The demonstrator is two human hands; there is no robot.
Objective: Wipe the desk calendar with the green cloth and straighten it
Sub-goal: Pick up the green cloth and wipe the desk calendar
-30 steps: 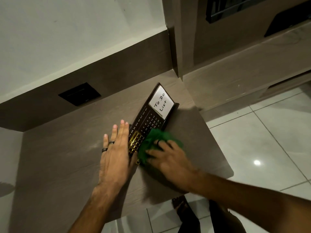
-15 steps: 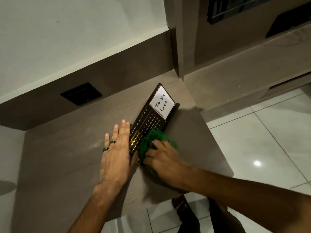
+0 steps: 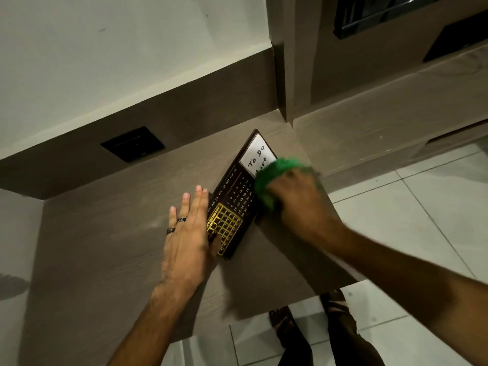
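Observation:
The dark desk calendar [image 3: 235,196] lies at an angle on the brown desk [image 3: 105,254], with a gold date grid at its near end and a white "To Do List" panel at its far end. My left hand [image 3: 188,233] rests flat against the calendar's left edge, fingers together, two rings showing, thumb on the gold grid. My right hand [image 3: 298,196] presses the crumpled green cloth [image 3: 274,175] onto the calendar's right side, covering the lower corner of the white panel.
A black wall socket plate [image 3: 133,143] sits in the brown back panel behind the desk. The desk's right edge drops to a white tiled floor [image 3: 412,212], where my feet [image 3: 285,326] stand. A wooden cabinet [image 3: 369,83] rises at the far right.
My right hand has slid the green cloth from the calendar's near gold end up toward the white panel. The left hand has stayed flat against the calendar's left edge.

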